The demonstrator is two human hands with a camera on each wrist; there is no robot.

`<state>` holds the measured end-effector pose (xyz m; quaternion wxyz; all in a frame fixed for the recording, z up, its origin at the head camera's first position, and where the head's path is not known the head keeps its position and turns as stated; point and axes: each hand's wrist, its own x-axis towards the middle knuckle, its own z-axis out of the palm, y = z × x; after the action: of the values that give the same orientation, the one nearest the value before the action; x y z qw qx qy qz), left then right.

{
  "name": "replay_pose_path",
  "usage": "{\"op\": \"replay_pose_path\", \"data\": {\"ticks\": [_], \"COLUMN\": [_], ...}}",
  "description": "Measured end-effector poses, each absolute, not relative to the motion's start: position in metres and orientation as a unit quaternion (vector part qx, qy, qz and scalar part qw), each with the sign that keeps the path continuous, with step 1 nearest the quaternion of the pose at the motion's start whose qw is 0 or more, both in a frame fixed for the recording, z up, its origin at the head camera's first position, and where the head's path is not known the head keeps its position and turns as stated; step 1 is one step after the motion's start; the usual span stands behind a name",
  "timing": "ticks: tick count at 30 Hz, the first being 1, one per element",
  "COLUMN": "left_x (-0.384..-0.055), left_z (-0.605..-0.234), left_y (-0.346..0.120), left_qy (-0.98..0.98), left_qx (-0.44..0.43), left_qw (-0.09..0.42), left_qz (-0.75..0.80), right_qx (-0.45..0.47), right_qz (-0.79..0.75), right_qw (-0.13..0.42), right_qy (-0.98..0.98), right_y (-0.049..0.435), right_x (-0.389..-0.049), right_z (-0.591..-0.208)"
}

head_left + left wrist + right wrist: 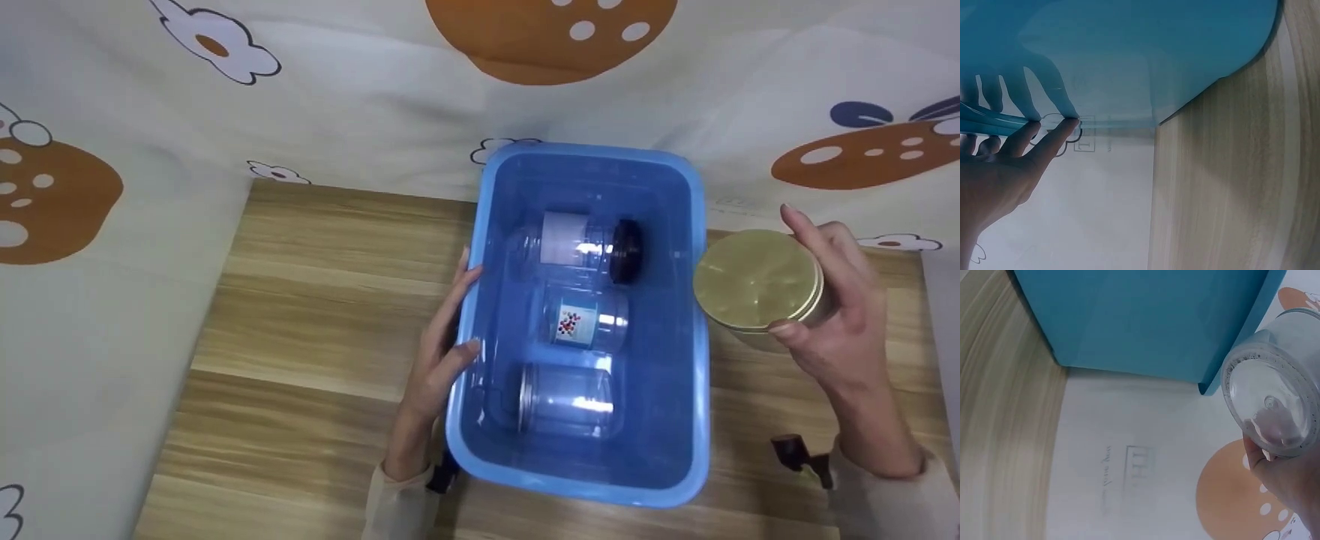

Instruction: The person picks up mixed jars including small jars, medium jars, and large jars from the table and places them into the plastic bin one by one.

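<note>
My right hand (pixel 847 300) grips a wide clear jar with a gold lid (pixel 757 277), held upright just outside the right rim of the blue bin (pixel 697 420). In the right wrist view the clear bottom of that jar (pixel 1266 402) faces the camera. My left hand (pixel 439 352) holds the bin's left rim, thumb and a finger over it, while other fingertips (pixel 1069 125) touch the outer wall in the left wrist view. Inside the bin lie a clear jar with a dark lid (pixel 626 251), a small jar with a printed label (pixel 576 324) and a silver-lidded clear jar (pixel 570 401).
Under the bin is a wood-grain tabletop (pixel 300 300). A pale cloth wall with printed orange fruit and flowers (pixel 360 97) rises behind and at the left. Dark wrist mounts (pixel 799 454) show at the sleeves.
</note>
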<state>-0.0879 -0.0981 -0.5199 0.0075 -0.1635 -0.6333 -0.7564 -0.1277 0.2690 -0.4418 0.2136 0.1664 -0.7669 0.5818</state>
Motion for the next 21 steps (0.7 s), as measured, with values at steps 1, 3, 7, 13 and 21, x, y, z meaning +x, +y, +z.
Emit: {"op": "replay_pose_path", "data": {"ticks": [1,3,7,13,21], "left_x": [-0.088,-0.087,-0.087,-0.087,-0.088], "left_z": [-0.520,-0.519,-0.519,-0.520,-0.520], "left_y": [-0.098,-0.098,-0.099,-0.099,-0.098], "left_qy": [-0.633,-0.636,-0.640,-0.648,-0.648], "left_qx": [-0.162,-0.162,-0.162,-0.160,-0.164], "left_qw": [0.005,0.004,0.008,0.014,0.016], "left_qz": [-0.757,-0.755,-0.751,-0.744,-0.743], "right_qx": [0.170,0.176,0.184,0.192,0.183], "right_qz": [0.582,0.582,0.587,0.585,0.551], "right_qw": [0.214,0.217,0.221,0.225,0.227], "right_qy": [-0.766,-0.764,-0.757,-0.755,-0.782], "right_y": [0.268,0.265,0.258,0.252,0.248], "right_x": [-0.128,-0.129,-0.130,-0.129,-0.127], "right_z": [-0.441,-0.438,-0.433,-0.426,-0.416]}}
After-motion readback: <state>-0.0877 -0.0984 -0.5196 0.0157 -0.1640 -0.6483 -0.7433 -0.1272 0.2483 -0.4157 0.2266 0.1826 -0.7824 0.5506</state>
